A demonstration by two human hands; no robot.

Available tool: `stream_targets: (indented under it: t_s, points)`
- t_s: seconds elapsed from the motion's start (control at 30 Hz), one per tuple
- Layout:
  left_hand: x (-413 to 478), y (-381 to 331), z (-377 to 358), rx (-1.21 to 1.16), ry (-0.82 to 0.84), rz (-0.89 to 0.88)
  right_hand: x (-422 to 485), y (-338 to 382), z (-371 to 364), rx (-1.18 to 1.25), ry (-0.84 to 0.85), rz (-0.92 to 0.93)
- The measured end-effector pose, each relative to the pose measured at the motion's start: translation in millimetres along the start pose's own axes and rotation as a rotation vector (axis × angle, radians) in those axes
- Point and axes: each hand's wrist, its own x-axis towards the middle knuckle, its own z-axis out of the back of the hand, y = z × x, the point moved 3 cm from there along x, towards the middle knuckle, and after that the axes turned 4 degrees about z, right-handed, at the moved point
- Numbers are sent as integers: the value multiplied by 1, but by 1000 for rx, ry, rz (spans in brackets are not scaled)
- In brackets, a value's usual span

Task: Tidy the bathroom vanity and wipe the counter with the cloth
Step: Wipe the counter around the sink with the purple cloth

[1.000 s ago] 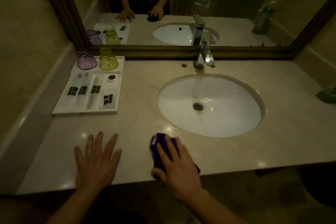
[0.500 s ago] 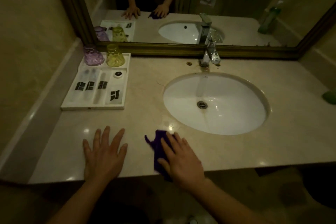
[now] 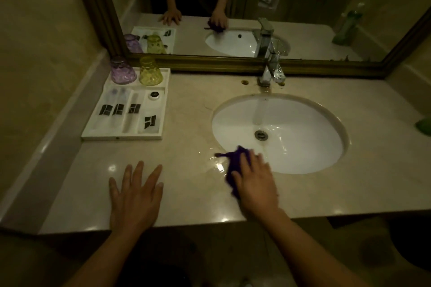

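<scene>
My right hand [image 3: 255, 182] presses a purple cloth [image 3: 235, 158] flat on the beige stone counter [image 3: 186, 123], at the front left rim of the white sink [image 3: 303, 147]. The cloth's far end reaches the sink edge; wet streaks shine on the counter beside it. My left hand [image 3: 136, 196] lies flat with fingers spread on the counter near the front edge, holding nothing.
A white tray [image 3: 93, 134] at the back left holds small toiletry bottles, a purple cup [image 3: 122, 72] and a yellow cup [image 3: 151, 72], both upside down. A chrome tap [image 3: 270, 70] stands behind the sink below the mirror. Something green [image 3: 424, 124] sits at the right edge.
My right hand has pushed the cloth away from the front edge toward the sink rim. My left hand has stayed flat on the counter. The view has shifted.
</scene>
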Motion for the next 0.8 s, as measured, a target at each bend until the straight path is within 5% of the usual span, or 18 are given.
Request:
stream_targets:
  t_s: [0.07, 0.2, 0.33, 0.53, 0.7, 0.8]
  points:
    - [0, -3, 3, -5, 11, 5, 8, 4, 7, 41, -3, -106]
    - [-1, -1, 4, -13, 19, 2, -19, 76, -2, 73, -104, 271]
    - [0, 0, 1, 5, 18, -1, -29, 72, -18, 175, -18, 369]
    - [0, 0, 3, 3, 6, 9, 50, 59, 7, 255, -64, -13]
    - [-1, 3, 3, -1, 10, 12, -16, 97, -18, 171, -92, 421]
    - [-1, 0, 4, -23, 10, -10, -3, 65, -17, 137, -65, 379]
